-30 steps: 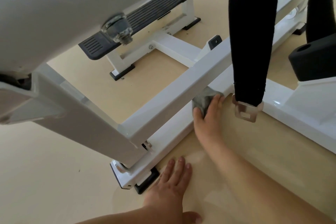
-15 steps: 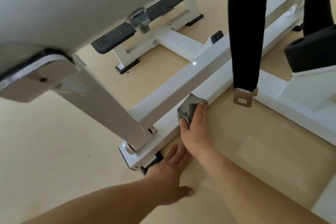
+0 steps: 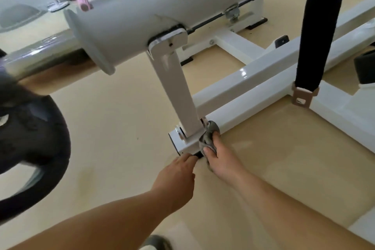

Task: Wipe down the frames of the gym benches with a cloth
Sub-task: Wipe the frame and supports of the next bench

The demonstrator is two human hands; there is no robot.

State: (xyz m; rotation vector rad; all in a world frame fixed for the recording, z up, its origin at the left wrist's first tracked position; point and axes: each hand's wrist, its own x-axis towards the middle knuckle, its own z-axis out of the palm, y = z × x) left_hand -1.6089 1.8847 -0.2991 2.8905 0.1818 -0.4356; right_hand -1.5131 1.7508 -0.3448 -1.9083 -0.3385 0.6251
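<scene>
Moved: right hand (image 3: 220, 158) and cloth (image 3: 209, 138) have slid down the rail (image 3: 263, 97) from mid-length to its near end; the left hand (image 3: 178, 170) has followed toward the foot (image 3: 195, 155).
Grip: right thumb and fingers bunch the cloth and press it on the rail's side. The left hand's fingers lie fairly straight on the floor, tips at the foot, holding nothing.
Cloth: grey crumpled wad, touching the rail end just beside the pivot bolt (image 3: 204, 122).
Risk: the cloth may snag on the bolt, or the fingers get nipped if the hinged arm (image 3: 178, 91) swings. The bolt recess is likely to be missed.
Frame: glossy white box tube, no dirt visible.
</scene>
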